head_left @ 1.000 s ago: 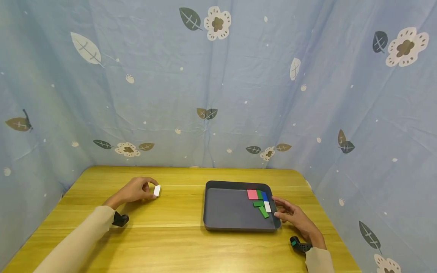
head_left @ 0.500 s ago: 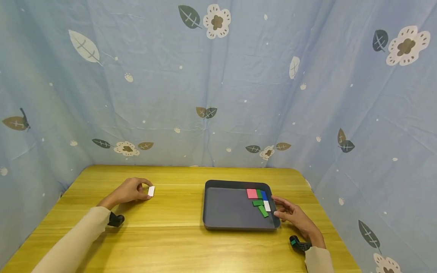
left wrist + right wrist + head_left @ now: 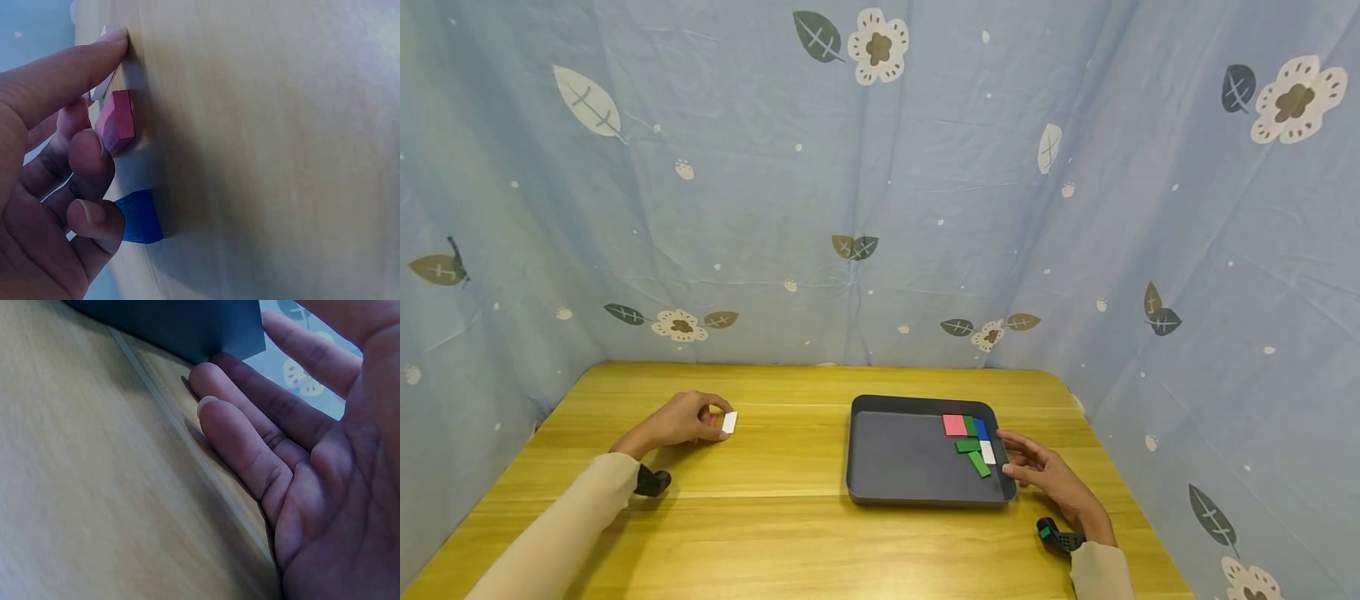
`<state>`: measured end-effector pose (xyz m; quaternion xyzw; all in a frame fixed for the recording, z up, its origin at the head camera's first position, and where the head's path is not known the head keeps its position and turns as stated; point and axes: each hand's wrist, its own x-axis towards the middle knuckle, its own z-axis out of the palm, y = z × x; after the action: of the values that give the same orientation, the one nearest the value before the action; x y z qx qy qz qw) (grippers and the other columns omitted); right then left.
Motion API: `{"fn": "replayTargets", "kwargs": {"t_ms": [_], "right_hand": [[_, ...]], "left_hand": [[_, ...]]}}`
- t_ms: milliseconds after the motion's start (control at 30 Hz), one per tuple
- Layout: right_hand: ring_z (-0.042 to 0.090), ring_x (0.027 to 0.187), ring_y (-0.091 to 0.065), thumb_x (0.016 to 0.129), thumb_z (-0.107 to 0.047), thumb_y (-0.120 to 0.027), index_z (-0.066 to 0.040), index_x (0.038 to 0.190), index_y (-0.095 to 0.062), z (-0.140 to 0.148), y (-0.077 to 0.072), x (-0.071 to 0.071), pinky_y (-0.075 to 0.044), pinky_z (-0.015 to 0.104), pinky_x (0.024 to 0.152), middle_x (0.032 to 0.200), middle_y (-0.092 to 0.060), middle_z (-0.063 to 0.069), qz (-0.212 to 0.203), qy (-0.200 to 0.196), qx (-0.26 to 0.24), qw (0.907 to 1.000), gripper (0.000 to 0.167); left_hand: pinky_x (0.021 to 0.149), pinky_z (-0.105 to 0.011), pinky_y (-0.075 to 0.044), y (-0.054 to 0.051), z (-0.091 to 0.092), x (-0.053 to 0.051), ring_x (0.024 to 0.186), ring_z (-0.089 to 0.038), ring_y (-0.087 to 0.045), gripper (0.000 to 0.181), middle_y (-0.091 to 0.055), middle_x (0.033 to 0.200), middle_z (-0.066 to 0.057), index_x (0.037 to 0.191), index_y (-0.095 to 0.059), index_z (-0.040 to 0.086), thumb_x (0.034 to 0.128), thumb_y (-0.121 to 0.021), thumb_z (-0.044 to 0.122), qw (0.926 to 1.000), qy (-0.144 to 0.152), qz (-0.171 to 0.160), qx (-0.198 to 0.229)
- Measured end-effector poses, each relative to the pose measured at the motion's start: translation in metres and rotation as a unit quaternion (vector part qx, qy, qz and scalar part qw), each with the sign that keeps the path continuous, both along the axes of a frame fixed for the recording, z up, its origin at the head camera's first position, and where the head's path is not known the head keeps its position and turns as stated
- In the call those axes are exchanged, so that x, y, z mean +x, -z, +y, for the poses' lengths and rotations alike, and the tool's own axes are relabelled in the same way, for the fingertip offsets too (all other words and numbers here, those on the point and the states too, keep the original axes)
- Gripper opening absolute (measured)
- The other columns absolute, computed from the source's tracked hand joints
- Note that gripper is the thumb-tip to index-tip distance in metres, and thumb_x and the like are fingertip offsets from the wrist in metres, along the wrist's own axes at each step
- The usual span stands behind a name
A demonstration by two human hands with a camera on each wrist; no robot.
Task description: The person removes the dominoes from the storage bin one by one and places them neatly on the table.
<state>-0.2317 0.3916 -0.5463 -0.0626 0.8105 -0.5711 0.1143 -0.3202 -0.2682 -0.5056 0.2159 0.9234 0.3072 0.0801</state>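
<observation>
Pinching hand: your left hand (image 3: 688, 419) holds the white block (image 3: 730, 422) narrowly, thumb at the near end, index fingertip at the far end.
White block: over the left part of the wooden surface (image 3: 790, 542), well apart from the tray (image 3: 932, 502); whether its lower edge bears on the wood, I cannot tell.
Pink block (image 3: 119, 122): just beside the white one, inside the curve of your left fingers.
Blue block (image 3: 140, 215): at your lower left fingertips, hidden from the head view; contact with the fingers cannot be settled.
Steadying hand: your right hand (image 3: 1056, 479) stands moderately wide at the tray's right wall, fingers relaxed, gripping no block.
Tray contents: pink tile (image 3: 955, 425), blue tile (image 3: 981, 430), white tile (image 3: 987, 452) and three green tiles (image 3: 980, 465), all toward the right side.
Pinch quality: judged sound; your thumb and finger oppose across the ends, so use light, equal pressure to avoid twisting the block.
Clearance: judged the main risk; curl your lower left fingers away from the pink and blue blocks, lest they be nudged.
Release: part thumb and finger evenly, only once the block sits stable.
Right-hand pressure: light contact should suffice; pushing could shift the tray and its tiles.
</observation>
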Motion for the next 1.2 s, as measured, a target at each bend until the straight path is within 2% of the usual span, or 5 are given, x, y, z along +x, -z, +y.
{"fn": "replayTargets", "kwargs": {"t_ms": [200, 400, 567, 967, 1200], "right_hand": [[0.032, 0.109, -0.057, 0.100, -0.026, -0.071, -0.028, 0.157, -0.045, 0.000, 0.000, -0.001, -0.054, 0.037, 0.080, 0.150, -0.047, 0.013, -0.004, 0.003, 0.000, 1.0000, 0.063], [0.033, 0.110, -0.057, 0.099, -0.026, -0.072, -0.029, 0.156, -0.046, 0.001, 0.000, -0.001, -0.054, 0.037, 0.080, 0.151, -0.047, 0.012, -0.002, 0.006, 0.000, 1.0000, 0.063], [0.033, 0.110, -0.057, 0.099, -0.026, -0.072, -0.029, 0.156, -0.047, 0.001, 0.000, -0.001, -0.054, 0.037, 0.079, 0.151, -0.048, 0.011, -0.001, 0.008, -0.002, 1.0000, 0.062], [0.033, 0.111, -0.056, 0.099, -0.024, -0.072, -0.027, 0.155, -0.048, -0.002, -0.001, -0.002, -0.051, 0.035, 0.076, 0.151, -0.049, 0.010, 0.002, 0.011, 0.001, 0.9999, 0.061], [0.033, 0.110, -0.056, 0.098, -0.024, -0.073, -0.026, 0.155, -0.048, -0.001, 0.001, -0.001, -0.050, 0.035, 0.074, 0.151, -0.049, 0.012, 0.000, 0.014, 0.001, 0.9999, 0.062]], "left_hand": [[0.055, -0.028, -0.041, -0.003, 0.001, -0.001, 0.057, -0.015, -0.049, 0.051, -0.059, 0.072, 0.000, 0.128, -0.068, 0.000, 0.0876, -0.085, 0.025, 1.0000, 0.005, -0.001, -0.001], [0.055, -0.031, -0.046, -0.014, 0.012, -0.004, 0.055, -0.022, -0.058, 0.053, -0.061, 0.074, -0.002, 0.136, -0.062, -0.001, 0.0913, -0.081, 0.021, 0.9997, 0.017, -0.012, 0.016], [0.060, -0.032, -0.049, -0.023, 0.031, -0.007, 0.059, -0.023, -0.060, 0.048, -0.062, 0.080, -0.001, 0.134, -0.063, 0.000, 0.0943, -0.078, 0.022, 0.9988, 0.045, 0.013, 0.016], [0.061, -0.032, -0.046, -0.033, 0.079, -0.014, 0.066, -0.016, -0.055, 0.030, -0.062, 0.083, 0.003, 0.122, -0.072, 0.012, 0.0977, -0.074, 0.030, 0.9968, 0.041, 0.061, 0.032], [0.062, -0.034, -0.050, -0.042, 0.116, -0.018, 0.067, -0.017, -0.059, 0.031, -0.066, 0.084, -0.002, 0.122, -0.072, 0.010, 0.0995, -0.071, 0.031, 0.9925, 0.081, 0.066, 0.064]]}}
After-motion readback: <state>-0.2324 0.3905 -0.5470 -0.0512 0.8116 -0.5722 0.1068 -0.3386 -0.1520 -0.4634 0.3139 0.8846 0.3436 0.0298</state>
